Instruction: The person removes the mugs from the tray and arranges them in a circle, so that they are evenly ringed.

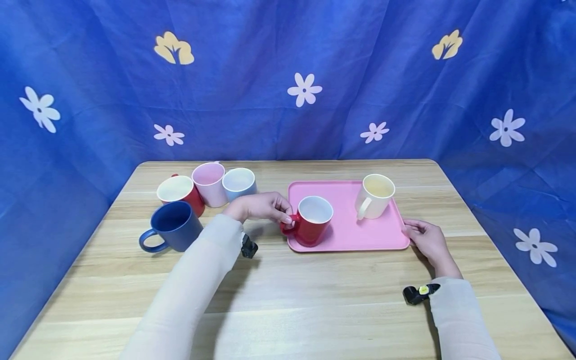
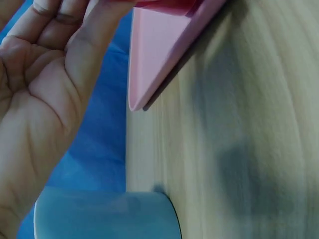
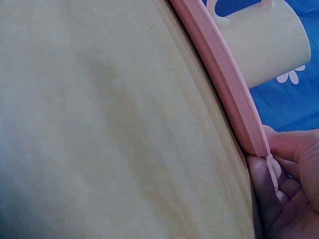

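Observation:
My left hand pinches the handle of a red mug with a white inside. The mug is upright over the left part of a pink tray; whether its base touches the tray I cannot tell. At the tray's right edge, my right hand grips the rim near the front corner, thumb above and fingers below in the right wrist view. A cream mug stands upright on the tray's right side, its handle toward the front left. In the left wrist view only the red mug's lower edge shows.
Left of the tray stand a light blue mug, a pink mug, a red mug with a cream inside and a dark blue mug. The left forearm passes close to the dark blue one. A blue curtain hangs behind the wooden table.

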`<state>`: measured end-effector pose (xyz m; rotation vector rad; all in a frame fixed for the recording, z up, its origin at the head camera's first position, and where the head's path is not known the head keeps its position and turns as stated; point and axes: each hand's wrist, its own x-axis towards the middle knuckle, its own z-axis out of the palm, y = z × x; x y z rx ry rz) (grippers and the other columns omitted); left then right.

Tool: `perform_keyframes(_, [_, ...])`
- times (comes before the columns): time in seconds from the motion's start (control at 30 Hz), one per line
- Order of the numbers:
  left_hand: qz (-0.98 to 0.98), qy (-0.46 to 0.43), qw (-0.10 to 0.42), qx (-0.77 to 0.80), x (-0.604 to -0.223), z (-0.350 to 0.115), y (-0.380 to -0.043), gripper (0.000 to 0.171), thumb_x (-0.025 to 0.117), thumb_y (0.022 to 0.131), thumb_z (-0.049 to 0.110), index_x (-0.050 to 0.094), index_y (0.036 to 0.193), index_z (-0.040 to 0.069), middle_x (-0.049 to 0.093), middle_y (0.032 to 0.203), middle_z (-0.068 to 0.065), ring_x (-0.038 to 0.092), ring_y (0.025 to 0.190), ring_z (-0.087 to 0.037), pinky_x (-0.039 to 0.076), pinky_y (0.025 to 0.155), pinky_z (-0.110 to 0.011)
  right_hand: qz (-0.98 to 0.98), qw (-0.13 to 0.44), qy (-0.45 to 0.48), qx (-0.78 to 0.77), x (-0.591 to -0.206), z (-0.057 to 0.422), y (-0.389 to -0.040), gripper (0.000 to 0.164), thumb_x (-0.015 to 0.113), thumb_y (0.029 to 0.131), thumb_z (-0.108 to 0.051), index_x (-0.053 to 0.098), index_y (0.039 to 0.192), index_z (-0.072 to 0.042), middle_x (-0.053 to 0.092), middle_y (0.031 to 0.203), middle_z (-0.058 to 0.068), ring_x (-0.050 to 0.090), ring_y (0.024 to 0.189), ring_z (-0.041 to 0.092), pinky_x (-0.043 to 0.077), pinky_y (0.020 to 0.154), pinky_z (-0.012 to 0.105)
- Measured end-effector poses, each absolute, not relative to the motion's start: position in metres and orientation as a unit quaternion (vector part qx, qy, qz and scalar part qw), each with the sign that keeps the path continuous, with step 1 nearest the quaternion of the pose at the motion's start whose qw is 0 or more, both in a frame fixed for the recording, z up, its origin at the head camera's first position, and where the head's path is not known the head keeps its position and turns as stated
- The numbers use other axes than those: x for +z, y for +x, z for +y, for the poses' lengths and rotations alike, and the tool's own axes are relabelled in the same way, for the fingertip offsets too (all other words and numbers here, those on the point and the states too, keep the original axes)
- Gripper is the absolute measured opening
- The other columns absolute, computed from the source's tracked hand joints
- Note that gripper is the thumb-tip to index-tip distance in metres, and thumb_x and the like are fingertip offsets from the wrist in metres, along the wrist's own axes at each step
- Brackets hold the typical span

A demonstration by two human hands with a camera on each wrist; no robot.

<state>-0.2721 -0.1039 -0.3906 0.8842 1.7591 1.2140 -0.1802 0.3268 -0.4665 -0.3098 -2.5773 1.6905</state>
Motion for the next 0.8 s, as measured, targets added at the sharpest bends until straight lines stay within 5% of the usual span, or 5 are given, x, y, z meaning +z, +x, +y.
perform_keyframes(0.1, [0.688, 0.344, 0.424, 0.478, -0.390, -0.107, -0.270, 0.011, 0.057, 0.091, -0.003, 0.064, 0.082, -0.005, 0.064, 0.077, -0.006, 0.056, 0.072, -0.014, 0.048, 0.074, -0.033, -0.832, 0.020, -0.101, 0.545, -0.466, 0.326, -0.180, 0.040, 0.062, 0.093, -0.013, 0.055, 0.123, 0.012, 0.066, 0.090, -0.003, 0.060, 0.074, -0.003, 0.052, 0.064, 0.018])
perform_keyframes(0.33, [0.675, 0.322, 0.473, 0.465, -0.384, -0.109, -0.268, 0.013, 0.053, 0.093, -0.003, 0.065, 0.088, -0.004, 0.066, 0.083, -0.009, 0.060, 0.082, -0.016, 0.048, 0.086, -0.034, -0.844, 0.010, -0.102, 0.526, -0.465, 0.327, -0.179, 0.041, 0.060, 0.095, -0.016, 0.054, 0.126, 0.010, 0.066, 0.103, 0.011, 0.059, 0.076, -0.004, 0.052, 0.065, 0.019])
perform_keyframes(0.5, [0.699, 0.340, 0.454, 0.435, -0.380, -0.111, -0.269, 0.016, 0.055, 0.093, -0.001, 0.065, 0.094, -0.013, 0.068, 0.084, -0.009, 0.061, 0.086, -0.015, 0.048, 0.088, -0.034, -0.846, 0.010, -0.107, 0.522, -0.464, 0.327, -0.178, 0.041, 0.060, 0.095, -0.016, 0.054, 0.127, 0.010, 0.066, 0.105, 0.012, 0.059, 0.075, -0.004, 0.052, 0.065, 0.019])
perform_keyframes(0.8, [0.739, 0.372, 0.399, 0.395, -0.381, -0.121, -0.269, 0.015, 0.061, 0.090, 0.001, 0.069, 0.098, -0.009, 0.068, 0.082, 0.001, 0.058, 0.079, -0.008, 0.048, 0.081, -0.028, -0.851, 0.010, -0.100, 0.516, -0.465, 0.327, -0.179, 0.040, 0.059, 0.095, -0.016, 0.054, 0.126, 0.010, 0.065, 0.104, 0.012, 0.058, 0.075, -0.004, 0.052, 0.065, 0.019])
